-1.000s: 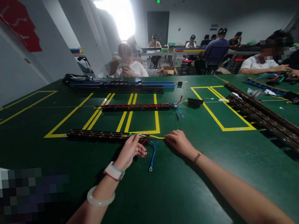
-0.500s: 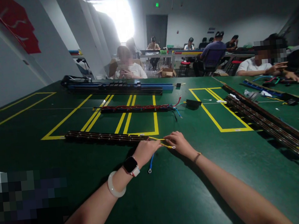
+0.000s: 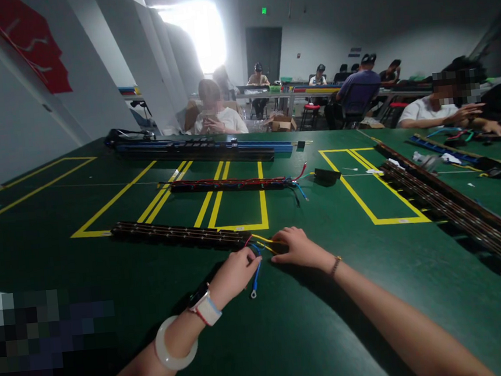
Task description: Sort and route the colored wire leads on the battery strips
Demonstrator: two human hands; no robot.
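Observation:
A long dark strip [image 3: 170, 231] with wires along it lies on the green table [image 3: 256, 351]. Yellow wires [image 3: 261, 238], a red wire and a blue wire [image 3: 255, 278] with a ring terminal come out of its right end. My left hand [image 3: 236, 274], with a watch and a white bangle at the wrist, is closed at the blue and red wires beside that end; its fingertips meet near the blue wire. My right hand [image 3: 300, 249] is curled over the ends of the yellow wires, which its fingers cover.
Behind lies a second strip with red wires [image 3: 228, 183], near a black piece [image 3: 327, 175]. Blue and black bars [image 3: 194, 149] lie at the far edge. Long wired strips [image 3: 445, 203] run along the right. People sit beyond the table, one at the right with hands over parts.
My left hand has moved off the yellow wires, down and left to the blue wire. My right hand has closed over the yellow wire ends, hiding the ring terminal seen before.

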